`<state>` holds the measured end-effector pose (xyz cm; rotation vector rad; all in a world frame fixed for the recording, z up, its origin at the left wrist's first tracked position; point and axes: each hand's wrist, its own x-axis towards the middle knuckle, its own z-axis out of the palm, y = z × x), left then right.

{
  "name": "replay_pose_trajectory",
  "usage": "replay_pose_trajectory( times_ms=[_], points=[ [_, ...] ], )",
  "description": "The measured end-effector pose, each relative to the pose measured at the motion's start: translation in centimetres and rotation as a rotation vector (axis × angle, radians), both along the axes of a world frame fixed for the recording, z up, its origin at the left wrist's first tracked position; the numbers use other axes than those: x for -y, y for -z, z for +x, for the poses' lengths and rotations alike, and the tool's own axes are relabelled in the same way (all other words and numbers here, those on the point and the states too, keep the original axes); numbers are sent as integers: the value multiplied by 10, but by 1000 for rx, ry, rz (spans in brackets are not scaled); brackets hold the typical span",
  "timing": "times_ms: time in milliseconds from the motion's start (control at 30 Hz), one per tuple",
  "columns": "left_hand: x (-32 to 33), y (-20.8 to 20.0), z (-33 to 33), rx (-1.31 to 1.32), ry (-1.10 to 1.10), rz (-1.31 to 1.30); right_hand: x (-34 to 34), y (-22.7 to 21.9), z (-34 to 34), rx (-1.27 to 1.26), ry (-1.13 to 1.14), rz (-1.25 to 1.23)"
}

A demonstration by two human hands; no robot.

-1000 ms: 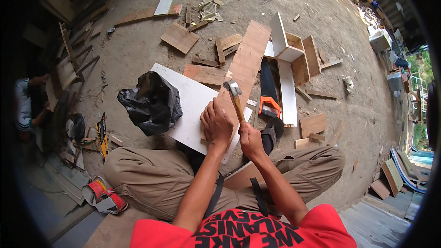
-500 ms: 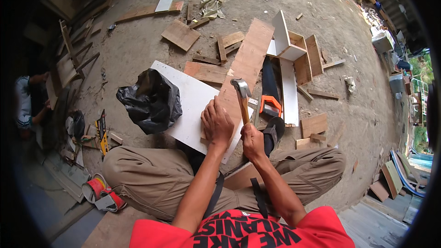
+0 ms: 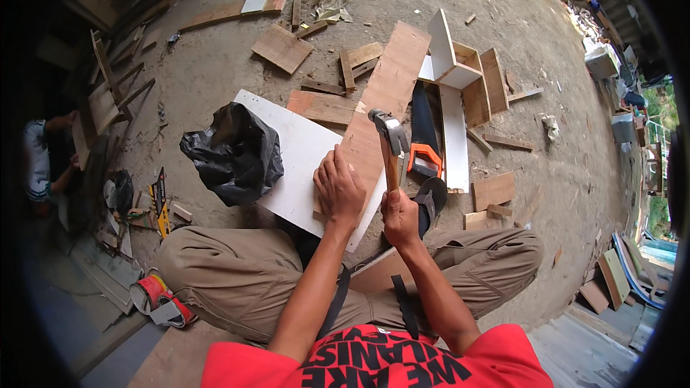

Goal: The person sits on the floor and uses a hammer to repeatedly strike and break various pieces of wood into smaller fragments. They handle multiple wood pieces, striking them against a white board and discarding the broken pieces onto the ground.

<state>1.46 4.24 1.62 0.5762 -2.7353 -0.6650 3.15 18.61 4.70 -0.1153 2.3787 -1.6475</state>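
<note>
The hammer [image 3: 392, 164] is in the right hand [image 3: 400, 221], fingers and thumb clamped round the wooden handle, its metal head up and away from the person. From here that head overlaps the right edge of the plank [image 3: 394, 72] — I can't tell whether the two touch.

The left hand [image 3: 339, 187] lies back upward on the plank's near end, fingers side by side and laid over the wood rather than wrapped round it. The plank slants across the white board [image 3: 295, 147], its far end reaching out past it. A crumpled black bag [image 3: 237, 158] sits on the board's left side.

Just right of the plank is a saw [image 3: 420, 118] with an orange handle, and beyond it a white and brown box [image 3: 471, 75]. The person sits with knees spread, in brown trousers [image 3: 226, 262]. Offcuts [image 3: 282, 48] litter the dirt floor [image 3: 208, 65] — and over at the far left sits another person [image 3: 36, 158], partly in shadow.
</note>
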Motion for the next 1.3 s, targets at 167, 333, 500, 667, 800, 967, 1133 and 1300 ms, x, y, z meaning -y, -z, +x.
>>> replay_pose_trajectory(
  times_ms=[167,333,500,667,800,967,1133,1300],
  points=[
    [2,2,2,0,21,11,6,1,-1,31,-1,127],
    [-1,5,0,-24,1,12,11,-21,-1,-10,-1,50],
    [2,3,2,-17,20,18,12,0,4,55,29,147],
    [-1,1,2,-9,1,16,10,-23,3,-62,-15,7],
    [0,3,1,-23,5,-5,7,-7,4,-76,-76,142],
    [-1,1,0,-23,2,16,10,-23,3,-78,-67,112],
    [-1,4,0,-17,-2,10,7,-22,2,-118,-52,43],
    [-1,5,0,-38,-1,12,4,-12,3,8,60,69]
  ],
)
